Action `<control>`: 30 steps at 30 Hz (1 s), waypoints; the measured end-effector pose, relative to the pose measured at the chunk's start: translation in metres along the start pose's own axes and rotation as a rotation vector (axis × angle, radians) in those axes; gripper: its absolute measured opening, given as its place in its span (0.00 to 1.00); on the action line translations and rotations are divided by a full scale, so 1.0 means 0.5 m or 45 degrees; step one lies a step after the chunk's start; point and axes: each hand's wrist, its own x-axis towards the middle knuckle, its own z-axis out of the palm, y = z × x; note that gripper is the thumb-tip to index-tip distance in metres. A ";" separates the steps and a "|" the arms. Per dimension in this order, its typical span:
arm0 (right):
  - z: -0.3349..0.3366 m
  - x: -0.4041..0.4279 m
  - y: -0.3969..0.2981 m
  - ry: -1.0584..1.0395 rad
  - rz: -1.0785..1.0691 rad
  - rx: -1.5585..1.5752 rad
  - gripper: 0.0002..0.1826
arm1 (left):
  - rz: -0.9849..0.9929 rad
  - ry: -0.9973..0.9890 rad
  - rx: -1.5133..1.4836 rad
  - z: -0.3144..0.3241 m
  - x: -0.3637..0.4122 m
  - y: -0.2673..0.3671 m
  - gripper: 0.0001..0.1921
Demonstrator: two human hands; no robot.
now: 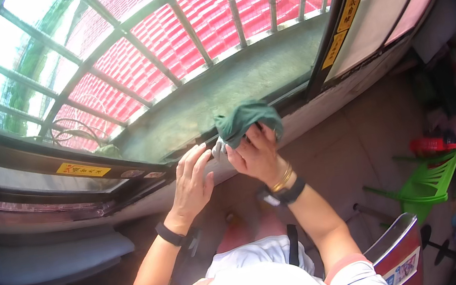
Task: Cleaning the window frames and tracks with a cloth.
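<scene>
My right hand (256, 149) grips a bunched dark green cloth (246, 120) above the inner edge of the window sill. A small grey-white piece (219, 149) shows at the cloth's lower left; I cannot tell whether it belongs to it. To the left, my left hand (193, 178) is raised with its fingers extended and nothing in it, its fingertips close to that grey piece. Beyond both hands lies the open window's grey outer ledge (220, 86), and the dark window track (287, 95) runs under the cloth.
Metal window bars (190, 32) stand beyond the ledge, with a coiled cable (77, 131) at their left. Sliding window frames (338, 26) bear yellow strips with writing. A green plastic chair (430, 179) holding a red basket (433, 144) stands right, near a red chair back (401, 253). Bedding (60, 253) lies left.
</scene>
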 end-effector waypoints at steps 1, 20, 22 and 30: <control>-0.016 0.031 0.014 0.034 -0.232 0.005 0.14 | 0.016 0.024 -0.016 0.000 0.002 0.004 0.26; 0.106 0.056 -0.008 -0.289 -0.542 -0.118 0.13 | 0.082 0.403 0.224 -0.073 -0.069 -0.020 0.17; 0.055 0.111 0.027 -0.024 -0.429 -0.248 0.10 | 0.028 0.516 0.311 -0.093 -0.080 -0.028 0.17; 0.069 0.181 -0.072 0.270 -0.253 -0.160 0.06 | -0.299 1.037 0.119 -0.148 -0.077 -0.065 0.32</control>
